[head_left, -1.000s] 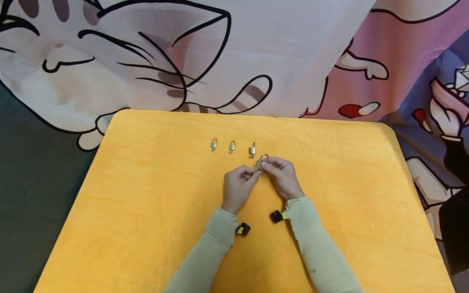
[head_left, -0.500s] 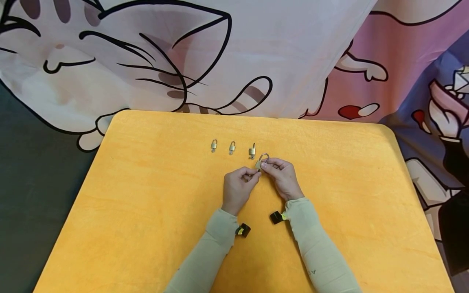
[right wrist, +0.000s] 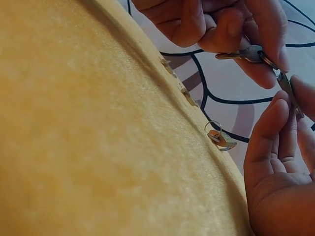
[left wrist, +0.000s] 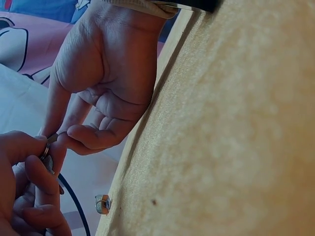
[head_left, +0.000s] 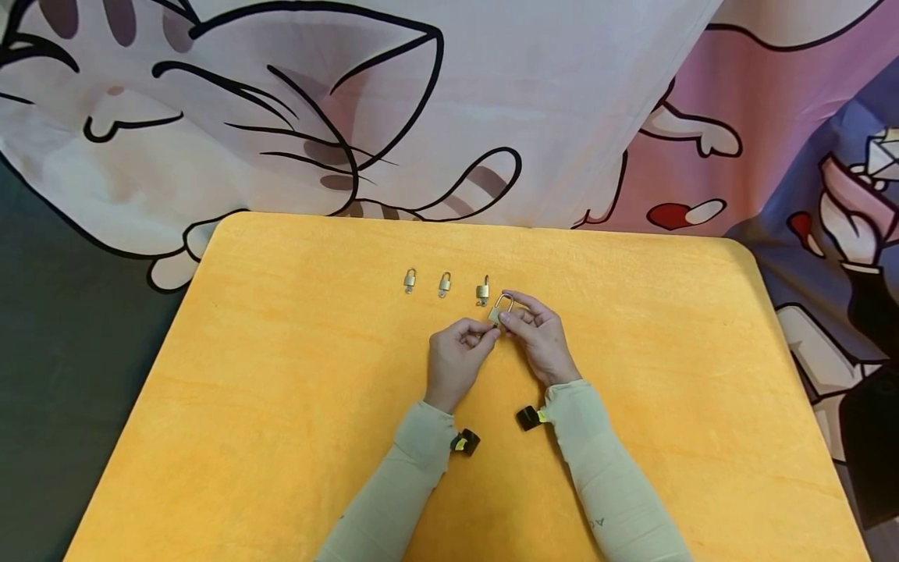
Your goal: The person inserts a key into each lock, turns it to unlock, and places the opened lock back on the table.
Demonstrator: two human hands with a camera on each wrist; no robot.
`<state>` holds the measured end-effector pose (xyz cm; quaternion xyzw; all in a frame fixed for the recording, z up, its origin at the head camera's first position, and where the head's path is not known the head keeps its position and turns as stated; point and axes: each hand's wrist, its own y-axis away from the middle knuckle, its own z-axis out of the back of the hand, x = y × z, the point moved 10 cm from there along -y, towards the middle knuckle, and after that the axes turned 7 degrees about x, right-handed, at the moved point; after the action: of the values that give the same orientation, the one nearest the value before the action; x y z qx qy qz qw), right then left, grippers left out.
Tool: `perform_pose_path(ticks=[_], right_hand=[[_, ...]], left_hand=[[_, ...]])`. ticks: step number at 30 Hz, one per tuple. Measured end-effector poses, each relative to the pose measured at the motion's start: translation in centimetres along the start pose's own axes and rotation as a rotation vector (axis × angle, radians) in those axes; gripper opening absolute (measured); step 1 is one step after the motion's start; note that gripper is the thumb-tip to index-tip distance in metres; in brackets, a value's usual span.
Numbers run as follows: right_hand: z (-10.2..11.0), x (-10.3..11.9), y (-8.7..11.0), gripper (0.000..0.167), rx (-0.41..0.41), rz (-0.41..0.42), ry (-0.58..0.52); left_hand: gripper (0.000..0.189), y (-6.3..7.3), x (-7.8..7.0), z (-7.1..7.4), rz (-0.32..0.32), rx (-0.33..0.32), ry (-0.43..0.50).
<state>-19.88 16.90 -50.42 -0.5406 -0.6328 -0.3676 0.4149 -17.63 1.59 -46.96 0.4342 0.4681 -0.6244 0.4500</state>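
Over the table, my right hand (head_left: 544,343) pinches a small brass padlock (head_left: 495,315) by its body. Its metal shackle (head_left: 510,297) points away from me, and the right index finger reaches up beside it. My left hand (head_left: 455,361) meets the lock's lower end with thumb and index finger, pinching a key there. In the right wrist view a second key (right wrist: 246,54) hangs from a ring by the left fingers (right wrist: 266,29). Most of the pinched key is hidden by fingertips.
Three more small padlocks lie in a row beyond the hands: left (head_left: 410,280), middle (head_left: 445,285) and right (head_left: 482,292). The right one's shackle looks swung open. They lie on a yellow table (head_left: 281,375), with a cartoon-printed cloth (head_left: 548,101) behind its far edge.
The right index finger has straightened and moved up along the shackle. The padlock has turned slightly in the right hand. The left hand has stayed nearly still.
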Motion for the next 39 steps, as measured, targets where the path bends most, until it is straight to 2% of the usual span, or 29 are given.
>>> perform_pose_path(ticks=[5,15,25,34,39], right_hand=[[0.0,-0.3,0.0,0.044,0.005,-0.015,-0.007],[0.0,-0.4,0.1,0.04,-0.015,-0.029,-0.022],[0.0,-0.2,0.2,0.045,-0.005,-0.017,0.008],[0.6,0.5,0.2,0.044,-0.044,-0.015,0.148],[1.5,0.8,0.2,0.044,-0.074,-0.058,0.277]], left_hand=[[0.01,0.0,0.5,-0.1,0.036,0.01,0.042],[0.018,0.0,1.4,-0.5,0.128,0.059,0.118],[0.016,0.1,2.1,-0.6,0.185,0.065,0.119],[0.018,0.1,3.0,-0.7,0.269,0.082,0.063],[0.018,0.2,3.2,-1.0,0.299,0.118,-0.01]])
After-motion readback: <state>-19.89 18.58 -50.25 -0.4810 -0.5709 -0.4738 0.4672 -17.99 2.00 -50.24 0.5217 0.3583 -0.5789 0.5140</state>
